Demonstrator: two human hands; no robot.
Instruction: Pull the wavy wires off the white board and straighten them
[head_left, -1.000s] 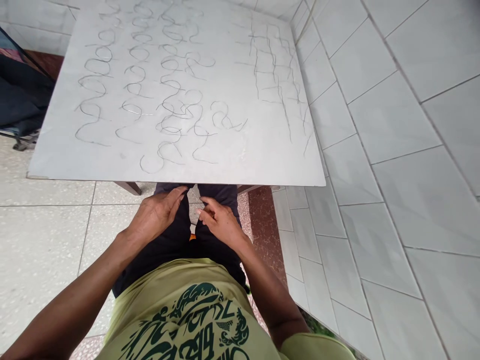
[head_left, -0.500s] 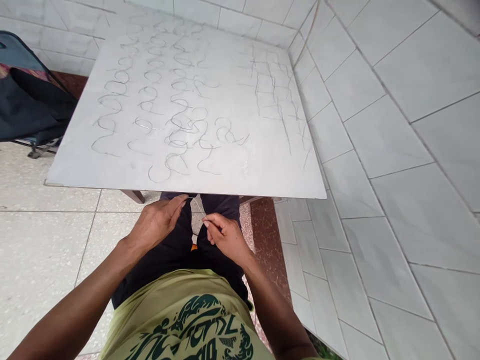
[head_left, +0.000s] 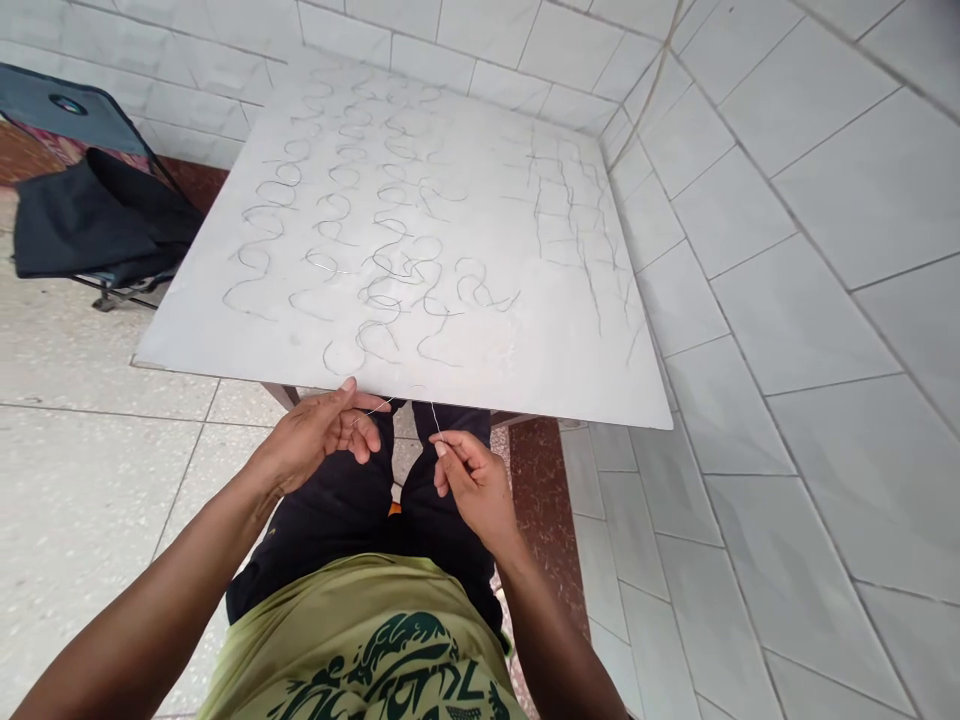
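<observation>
My left hand (head_left: pixel 319 435): fingers curled in and the thumb stretched forward, pinching one end of the thin wire (head_left: pixel 433 415).
My right hand (head_left: pixel 472 480): thumb and forefinger nipped tight on the other end, the remaining fingers folded under.
Thin wire: strung between my two hands in a shallow arch, just under the near edge of the white board (head_left: pixel 540 360) and above my dark trousers (head_left: pixel 337 510) — it does not touch the board.
Hands to each other: near, not touching; the left sits a little higher and closer to the board's edge.
On the board: rows of wavy wires (head_left: pixel 375 260) across the left and middle, some overlapping — and a cluster of straight wires (head_left: pixel 570 210) crossed over one another on the right.
Right of the board: tiled wall (head_left: pixel 787 250), right against its edge.
Far left: a folding chair (head_left: pixel 90 210) with dark cloth over it, on the speckled floor (head_left: pixel 75 450).
</observation>
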